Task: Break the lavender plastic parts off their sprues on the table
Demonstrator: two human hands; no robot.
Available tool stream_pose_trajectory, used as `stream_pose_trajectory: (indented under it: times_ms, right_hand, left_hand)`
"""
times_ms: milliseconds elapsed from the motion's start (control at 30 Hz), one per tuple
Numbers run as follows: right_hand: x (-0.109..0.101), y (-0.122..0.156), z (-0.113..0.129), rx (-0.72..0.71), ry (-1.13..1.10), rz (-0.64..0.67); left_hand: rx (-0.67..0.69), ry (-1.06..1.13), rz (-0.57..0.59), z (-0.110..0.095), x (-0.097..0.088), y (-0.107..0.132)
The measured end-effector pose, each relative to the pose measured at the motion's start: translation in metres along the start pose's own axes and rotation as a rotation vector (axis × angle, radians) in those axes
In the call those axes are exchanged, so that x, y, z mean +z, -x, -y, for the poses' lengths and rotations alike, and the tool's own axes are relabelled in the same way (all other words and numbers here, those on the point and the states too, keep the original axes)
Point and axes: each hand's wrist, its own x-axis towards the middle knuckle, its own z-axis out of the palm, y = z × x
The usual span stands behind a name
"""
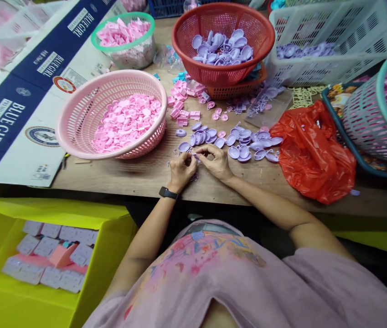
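Note:
My left hand (181,170), with a dark band on its wrist, is closed in a pinch close above the wooden table's front part. Fingertips nearly meeting it, my right hand (216,163) pinches as well. Between them is a small purple plastic piece (195,156), mostly covered by the fingers. Just beyond the hands lie loose purple oval shell pieces (203,135), some of them hollow like small spoons or cups. A few tiny purple bits (194,176) lie below the fingers. Small round pink pieces (221,134) are mixed in among the purple ones.
A pink basket (73,116) of pink parts stands left; a red colander (222,73) with purple parts is behind. An orange-red plastic bag (312,155) lies right, beside a teal-rimmed basket (381,86). A printed carton (18,100) leans left above a yellow box (111,223).

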Motion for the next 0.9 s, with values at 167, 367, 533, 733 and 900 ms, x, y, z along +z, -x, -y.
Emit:
stream_pose_trajectory:
  times_ms: [167, 367, 533, 733, 900]
  right_hand:
    - [0.0001, 0.0003, 0.0002, -0.005, -0.008, -0.016]
    - [0.0010, 0.0011, -0.0021, -0.044, 0.046, 0.013]
    - [0.0020, 0.0046, -0.0040, -0.057, 0.064, -0.012]
    - [0.0026, 0.0081, -0.0053, -0.039, 0.120, -0.013]
    - [0.0011, 0.0079, -0.0003, -0.064, 0.178, 0.005]
  left_hand:
    - [0.035, -0.004, -0.009, 0.0008, 0.0002, 0.0001]
    - [0.094, -0.092, 0.011, 0.0041, 0.0029, 0.0026]
    - [0.198, -0.181, 0.024, 0.0072, 0.0065, 0.0040]
    - [0.252, -0.210, 0.080, 0.0066, 0.0048, 0.0050]
    - [0.299, -0.171, 0.140, 0.0061, 0.0025, 0.0063]
